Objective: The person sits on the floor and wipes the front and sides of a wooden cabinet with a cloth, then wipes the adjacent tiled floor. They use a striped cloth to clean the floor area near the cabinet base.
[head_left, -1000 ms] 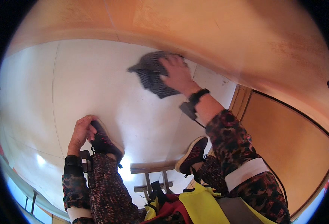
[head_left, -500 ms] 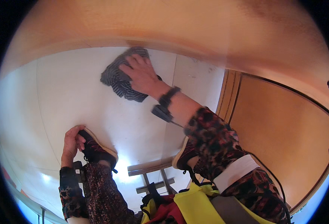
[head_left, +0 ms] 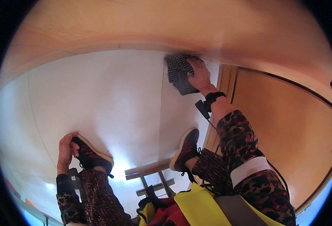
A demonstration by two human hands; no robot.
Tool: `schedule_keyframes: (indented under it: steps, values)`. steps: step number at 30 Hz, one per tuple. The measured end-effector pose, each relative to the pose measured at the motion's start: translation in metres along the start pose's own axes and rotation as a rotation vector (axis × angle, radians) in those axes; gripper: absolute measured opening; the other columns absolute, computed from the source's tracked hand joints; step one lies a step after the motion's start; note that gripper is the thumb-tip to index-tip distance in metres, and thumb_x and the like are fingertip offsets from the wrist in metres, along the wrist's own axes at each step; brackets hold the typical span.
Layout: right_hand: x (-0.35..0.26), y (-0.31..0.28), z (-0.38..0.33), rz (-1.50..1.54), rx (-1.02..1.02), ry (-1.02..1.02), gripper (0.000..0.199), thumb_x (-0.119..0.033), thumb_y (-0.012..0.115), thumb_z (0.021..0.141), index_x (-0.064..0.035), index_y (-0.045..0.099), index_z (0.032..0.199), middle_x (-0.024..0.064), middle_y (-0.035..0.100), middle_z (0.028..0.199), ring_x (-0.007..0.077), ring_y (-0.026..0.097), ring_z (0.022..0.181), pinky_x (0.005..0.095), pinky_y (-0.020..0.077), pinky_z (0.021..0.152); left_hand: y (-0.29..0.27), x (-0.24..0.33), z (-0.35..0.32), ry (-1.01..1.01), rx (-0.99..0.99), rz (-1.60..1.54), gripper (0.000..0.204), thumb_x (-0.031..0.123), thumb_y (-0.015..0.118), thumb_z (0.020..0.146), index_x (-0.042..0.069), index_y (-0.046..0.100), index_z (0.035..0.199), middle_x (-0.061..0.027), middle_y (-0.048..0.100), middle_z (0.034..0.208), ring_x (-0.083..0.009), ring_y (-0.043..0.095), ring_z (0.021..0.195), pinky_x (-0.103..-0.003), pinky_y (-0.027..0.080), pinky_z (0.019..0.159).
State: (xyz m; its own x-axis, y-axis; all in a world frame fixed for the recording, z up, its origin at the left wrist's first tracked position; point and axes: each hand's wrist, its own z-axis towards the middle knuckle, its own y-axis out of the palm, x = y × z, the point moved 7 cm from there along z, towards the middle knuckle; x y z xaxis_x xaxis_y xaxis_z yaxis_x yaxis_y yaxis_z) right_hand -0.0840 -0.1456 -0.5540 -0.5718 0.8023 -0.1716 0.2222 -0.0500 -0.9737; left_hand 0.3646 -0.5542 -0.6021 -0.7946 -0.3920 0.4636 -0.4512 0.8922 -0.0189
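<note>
The right hand (head_left: 200,76) has slid the dark gray cloth with thin pale stripes (head_left: 178,75) to the right. Half a second ago it was left of the thin line in the shiny white floor (head_left: 105,90); now it is just right of that line. The left hand (head_left: 65,148) is still at the toe of the dark left shoe with pink marks and a pale sole (head_left: 92,152).

The cloth lies on the floor, a bit bunched up, by the big orange-brown wooden panel (head_left: 136,22). The right hand is half open on top of it, thumb out to the side; I can't tell if it pinches the cloth. The left hand's fingers bend around the toe, but I can't tell how tight.

The right hand hides part of the cloth, and the big panel blocks its far side. The dark right shoe (head_left: 186,150) is nearer the body, beside a brown wooden frame with bars (head_left: 145,172).
</note>
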Motion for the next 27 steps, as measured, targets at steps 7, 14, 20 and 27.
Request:
schedule_keyframes:
  steps: [7, 14, 20, 27]
  values:
    - [-0.077, 0.006, -0.004, 0.023, 0.128, -0.169, 0.063, -0.008, 0.069, 0.064, -0.0173, 0.058, 0.125, 0.016, 0.052, 0.133, 0.0347, 0.046, 0.125, 0.0496, 0.0395, 0.102, -0.001, 0.003, 0.0, -0.005, 0.01, 0.03, 0.043, 0.038, 0.045, 0.097, 0.004, 0.062, 0.116, -0.0038, 0.057, 0.054, -0.0155, 0.048, 0.034, -0.026, 0.036, 0.031]
    - [-0.087, 0.016, 0.019, -0.054, 0.016, -0.419, 0.06, -0.006, 0.064, 0.066, -0.02, 0.058, 0.124, 0.0096, 0.051, 0.133, 0.0312, 0.041, 0.127, 0.05, 0.0367, 0.102, -0.001, 0.003, -0.002, -0.057, 0.046, 0.101, 0.042, 0.037, 0.045, 0.098, 0.004, 0.061, 0.118, -0.003, 0.058, 0.057, -0.0146, 0.05, 0.036, -0.026, 0.037, 0.032]
    - [0.007, 0.015, -0.009, -0.044, 0.054, -0.086, 0.057, -0.007, 0.064, 0.068, -0.0161, 0.06, 0.124, 0.0125, 0.056, 0.128, 0.0345, 0.047, 0.122, 0.0456, 0.0429, 0.1, -0.004, 0.009, -0.008, -0.032, 0.022, 0.104, 0.039, 0.035, 0.047, 0.099, 0.005, 0.06, 0.12, -0.0022, 0.059, 0.059, -0.0119, 0.052, 0.039, -0.023, 0.039, 0.034]
    - [0.084, 0.009, -0.069, 0.119, 0.049, 0.298, 0.051, -0.008, 0.064, 0.074, -0.0078, 0.057, 0.125, 0.0203, 0.057, 0.125, 0.0399, 0.054, 0.114, 0.0432, 0.0445, 0.099, -0.006, 0.01, -0.018, -0.068, -0.02, 0.094, 0.039, 0.034, 0.048, 0.1, 0.005, 0.056, 0.124, -0.0025, 0.059, 0.059, -0.0111, 0.051, 0.038, -0.022, 0.039, 0.034]
